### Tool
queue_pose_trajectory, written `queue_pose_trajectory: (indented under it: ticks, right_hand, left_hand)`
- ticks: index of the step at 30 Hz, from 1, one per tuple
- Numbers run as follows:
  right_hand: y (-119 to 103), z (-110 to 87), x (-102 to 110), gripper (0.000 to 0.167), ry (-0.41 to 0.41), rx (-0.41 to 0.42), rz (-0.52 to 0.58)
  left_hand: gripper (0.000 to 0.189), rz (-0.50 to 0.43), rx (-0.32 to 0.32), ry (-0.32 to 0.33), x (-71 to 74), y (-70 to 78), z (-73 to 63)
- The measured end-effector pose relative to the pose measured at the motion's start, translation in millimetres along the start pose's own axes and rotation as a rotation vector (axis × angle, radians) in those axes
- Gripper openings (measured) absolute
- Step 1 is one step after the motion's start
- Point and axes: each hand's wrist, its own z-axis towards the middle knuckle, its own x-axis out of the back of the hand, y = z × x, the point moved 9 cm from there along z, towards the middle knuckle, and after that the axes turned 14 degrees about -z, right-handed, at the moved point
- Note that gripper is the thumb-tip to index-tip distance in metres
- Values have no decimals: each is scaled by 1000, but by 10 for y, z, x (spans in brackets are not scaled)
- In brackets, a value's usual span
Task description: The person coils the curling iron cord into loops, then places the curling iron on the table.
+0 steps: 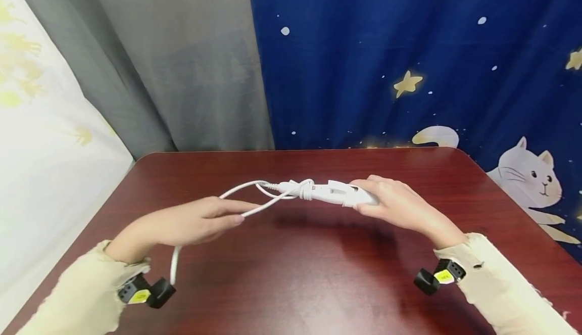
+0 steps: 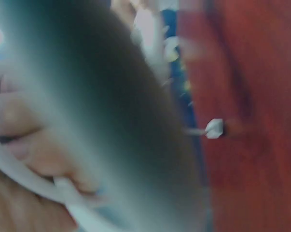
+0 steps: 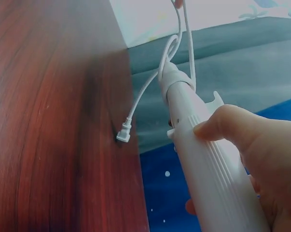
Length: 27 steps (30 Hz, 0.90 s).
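Observation:
A white corded hair-styling iron (image 1: 324,193) with a ridged handle (image 3: 210,166) and a small projecting lever is held level above the table. My right hand (image 1: 400,203) grips its right end, the thumb lying along the ridges in the right wrist view. White cord (image 1: 269,205) is wound round the iron's left end and runs to my left hand (image 1: 195,220), which pinches it between thumb and fingers. More cord hangs below the left wrist. The plug (image 3: 123,132) dangles on its own length of cord. A blurred cord stretch blocks much of the left wrist view.
The dark red-brown table (image 1: 291,284) lies under both hands. Behind it hang a grey curtain (image 1: 191,72) and a blue curtain (image 1: 336,62) with stars and a cat. White patterned cloth (image 1: 41,138) borders the left side.

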Motion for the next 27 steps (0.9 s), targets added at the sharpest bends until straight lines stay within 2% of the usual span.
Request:
queue_pose_trajectory:
  ticks: [4, 8, 10, 12, 16, 18, 21, 24, 27]
  right_hand:
    - [-83, 60, 51, 42, 32, 27, 1]
    - [-130, 124, 101, 42, 66, 23, -27]
    - [-160, 156, 103, 42, 73, 21, -41]
    - [-200, 186, 91, 42, 76, 28, -57]
    - [-226, 201, 79, 42, 82, 33, -93]
    - [-195, 196, 79, 42, 86, 21, -96]
    - [-69, 173, 79, 41, 92, -24, -74]
    - [86, 138, 89, 40, 97, -69, -21]
    - [211, 96, 132, 41, 117, -98, 86]
  left_hand:
    - [30, 28, 9, 36, 161, 96, -174]
    - [33, 61, -25, 74, 129, 177, -203]
    - [35, 38, -62, 87, 49, 211, -145]
    - [36, -41, -110, 79, -50, 250, -58]
    - [36, -145, -213, 15, -250, 322, 146]
    - [36, -133, -251, -23, -345, 330, 216]
    - [38, -115, -232, -47, -442, 247, 268]
    - [39, -146, -182, -13, -469, 92, 269]
    - [42, -228, -154, 30, -491, -83, 268]
